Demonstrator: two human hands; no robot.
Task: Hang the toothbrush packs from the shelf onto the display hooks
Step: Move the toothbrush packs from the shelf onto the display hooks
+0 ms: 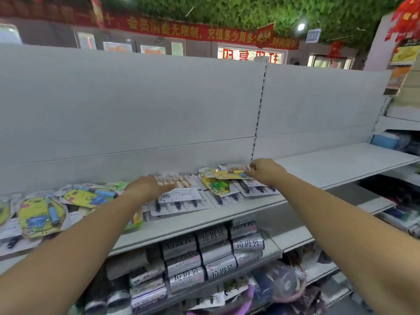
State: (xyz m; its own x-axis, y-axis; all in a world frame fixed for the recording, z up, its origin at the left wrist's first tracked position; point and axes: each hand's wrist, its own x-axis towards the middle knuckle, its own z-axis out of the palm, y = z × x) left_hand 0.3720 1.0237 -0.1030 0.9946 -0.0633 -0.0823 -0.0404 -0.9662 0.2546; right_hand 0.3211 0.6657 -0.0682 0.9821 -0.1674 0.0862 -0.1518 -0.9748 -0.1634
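Yellow toothbrush pack [229,174] pinched in right hand [266,171] at shelf [329,164] back edge; left hand [147,187] flat, spread; none hung yet.

A single head-worn wide-angle view looks forward and slightly down at the white shelf [227,212] from close in front, at arm's reach. Above the shelf stands the back panel [136,105]; below it, lower tiers show; edges curve.
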